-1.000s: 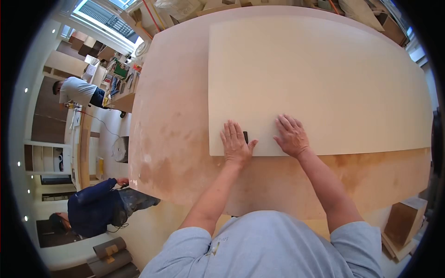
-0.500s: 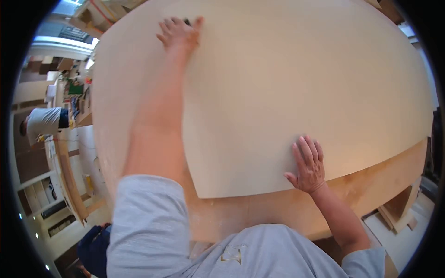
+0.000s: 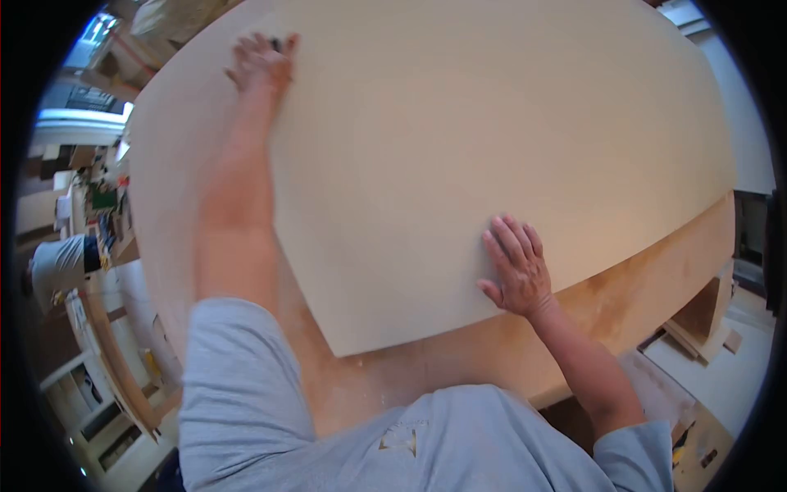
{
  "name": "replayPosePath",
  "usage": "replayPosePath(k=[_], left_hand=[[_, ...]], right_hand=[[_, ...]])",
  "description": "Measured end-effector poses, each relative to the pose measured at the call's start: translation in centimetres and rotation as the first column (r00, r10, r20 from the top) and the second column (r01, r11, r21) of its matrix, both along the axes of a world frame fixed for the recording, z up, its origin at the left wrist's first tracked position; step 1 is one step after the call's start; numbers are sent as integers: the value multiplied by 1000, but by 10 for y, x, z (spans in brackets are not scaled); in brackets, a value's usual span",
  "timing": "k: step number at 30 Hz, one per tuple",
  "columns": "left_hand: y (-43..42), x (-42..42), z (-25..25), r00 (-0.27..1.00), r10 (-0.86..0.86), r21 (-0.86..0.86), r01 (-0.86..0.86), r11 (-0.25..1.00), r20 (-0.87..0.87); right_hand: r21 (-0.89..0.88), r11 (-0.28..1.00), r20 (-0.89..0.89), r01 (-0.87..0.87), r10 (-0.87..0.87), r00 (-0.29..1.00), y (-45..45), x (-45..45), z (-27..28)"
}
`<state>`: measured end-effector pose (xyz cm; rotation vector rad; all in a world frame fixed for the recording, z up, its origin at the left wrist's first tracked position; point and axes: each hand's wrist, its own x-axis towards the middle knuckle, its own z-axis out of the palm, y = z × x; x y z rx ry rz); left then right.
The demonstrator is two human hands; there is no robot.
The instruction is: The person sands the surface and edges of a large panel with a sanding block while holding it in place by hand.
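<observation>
A large pale cream sheet (image 3: pixel 426 164) lies flat on a bigger tan wooden board (image 3: pixel 377 385). At the far left edge of the sheet, my left hand (image 3: pixel 264 66) reaches out at full arm's length. Something small and dark (image 3: pixel 276 44) shows between its thumb and fingers; the palm hides most of it. Closer to my body, my right hand (image 3: pixel 520 275) rests flat on the sheet near its front edge, fingers stretched and holding nothing. The sheet's near-left corner points toward my shirt, with bare board around it.
At the left a person in a light shirt (image 3: pixel 57 262) bends beside a cluttered workbench. Long wooden boards (image 3: pixel 119 369) stand nearer on that side. To the right, below the board's edge, are wooden pieces (image 3: pixel 689 340) and a white panel (image 3: pixel 713 369).
The view has turned, so the sheet and board appear rotated and shifted left. My left hand stays at the sheet's left edge with the dark object; my right hand remains flat near the front.
</observation>
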<state>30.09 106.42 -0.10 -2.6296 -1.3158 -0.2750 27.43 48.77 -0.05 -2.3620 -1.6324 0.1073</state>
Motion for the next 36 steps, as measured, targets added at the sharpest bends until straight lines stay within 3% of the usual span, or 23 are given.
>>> replayPosePath(k=[2,3,6,9,14,17,19,27,29,31,33,36], left_hand=[[-81,-39,-11,996,-85,50,84,995,19],[-125,-63,-16,982,-151,25,149,989,117],[-266,-137,-31,975,-201,20,200,980,99],[-390,-211,-24,975,-218,-196,224,955,54],[-454,-261,-38,960,-269,-228,281,932,83],[-434,-248,-34,953,-297,-202,303,931,62],[-386,-210,-28,956,-291,-187,294,937,43],[-125,-23,-10,983,-149,21,148,989,104],[-49,19,-10,994,-92,14,92,996,51],[-35,57,36,998,59,-238,-65,969,-33],[69,90,-1,998,-30,-3,30,1000,60],[86,114,25,997,76,-130,-75,989,-1]], right_hand=[[48,999,13,6,-6,1000,-2,1,-3],[71,997,27,10,-12,1000,-2,1,-5],[130,991,66,36,-44,997,-1,2,-10],[162,985,87,57,-72,994,0,1,-17],[99,995,77,-3,-5,997,-6,15,-22],[72,996,82,-43,37,996,-26,41,-23],[93,995,96,34,-43,994,-38,44,-18],[53,995,96,87,-92,991,-36,43,-9],[43,995,90,90,-94,992,-38,44,-8],[28,994,75,101,-103,992,-40,45,-7],[13,993,50,115,-116,992,-40,45,-4],[-5,991,56,134,-133,989,-38,39,-6]])
